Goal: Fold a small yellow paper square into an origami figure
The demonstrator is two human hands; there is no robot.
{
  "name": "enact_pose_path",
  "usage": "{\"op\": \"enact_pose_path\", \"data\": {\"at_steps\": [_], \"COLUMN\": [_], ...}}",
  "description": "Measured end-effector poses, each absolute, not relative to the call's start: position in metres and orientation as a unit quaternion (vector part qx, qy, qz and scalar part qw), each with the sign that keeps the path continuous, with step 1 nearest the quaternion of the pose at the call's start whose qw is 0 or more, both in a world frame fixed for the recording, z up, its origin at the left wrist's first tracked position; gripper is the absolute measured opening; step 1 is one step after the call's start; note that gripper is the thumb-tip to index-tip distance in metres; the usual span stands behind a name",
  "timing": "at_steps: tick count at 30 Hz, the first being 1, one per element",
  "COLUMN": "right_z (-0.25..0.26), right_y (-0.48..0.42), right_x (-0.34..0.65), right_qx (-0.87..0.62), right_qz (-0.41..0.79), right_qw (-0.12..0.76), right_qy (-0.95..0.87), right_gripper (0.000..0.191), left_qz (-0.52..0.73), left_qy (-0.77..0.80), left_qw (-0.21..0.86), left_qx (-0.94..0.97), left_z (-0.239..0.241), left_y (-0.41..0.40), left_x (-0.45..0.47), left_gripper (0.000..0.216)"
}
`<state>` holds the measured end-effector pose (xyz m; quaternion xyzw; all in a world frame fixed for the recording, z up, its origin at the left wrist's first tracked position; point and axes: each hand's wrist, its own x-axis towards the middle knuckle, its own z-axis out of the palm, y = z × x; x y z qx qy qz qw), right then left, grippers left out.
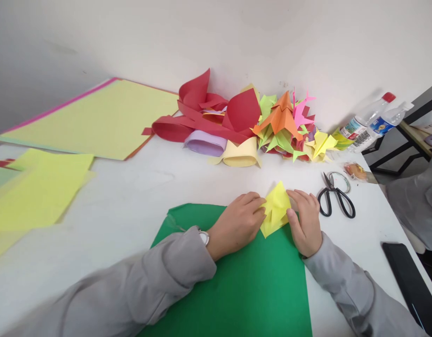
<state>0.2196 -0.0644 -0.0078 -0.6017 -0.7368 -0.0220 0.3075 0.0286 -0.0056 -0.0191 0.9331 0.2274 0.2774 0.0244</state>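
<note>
A small folded piece of yellow paper (276, 208) lies over the upper edge of a green sheet (251, 285). Its shape is a diamond with creases and a raised flap. My left hand (238, 222), with a watch at the wrist, has its curled fingertips on the paper's left edge. At the right edge, the thumb and fingers of my right hand (305, 221) take hold of the same paper. The fingertips of my left hand are partly hidden behind the paper's edge.
Black-handled scissors (337, 196) and a tape roll (340, 181) lie right of my hands. Folded paper shapes (281, 119) and red paper loops (201, 107) line the wall. Two bottles (372, 124) stand far right, a black phone-like object (408, 285) nearer. Yellow sheets (43, 192) lie left.
</note>
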Motion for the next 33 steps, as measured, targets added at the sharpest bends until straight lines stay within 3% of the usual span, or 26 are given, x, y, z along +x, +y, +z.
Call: {"op": "enact_pose_path", "data": {"at_steps": [10,28,33], "right_z": [-0.013,-0.0131,-0.0156], "right_y": [-0.0606,-0.0604,-0.0547], "right_x": [0.2194,0.2178,0.2212], "right_qx": [-0.626,-0.609,-0.6], "right_qz": [0.056,0.063,0.138], "right_qw": [0.31,0.355,0.404], "right_qy": [-0.713,-0.706,-0.677], "right_gripper": [0.032,0.024,0.029], "left_qz": [0.267,0.268,0.276], "left_qy": [0.216,0.16,0.149], "left_qw": [0.016,0.041,0.034], "left_qx": [0.939,0.949,0.949], "left_z": [-0.0225,-0.0165,-0.0158], "left_y": [-0.0029,-0.0008,-0.0016], "left_x": [0.0277,0.028,0.0283], "left_gripper": [0.014,0.024,0.023]}}
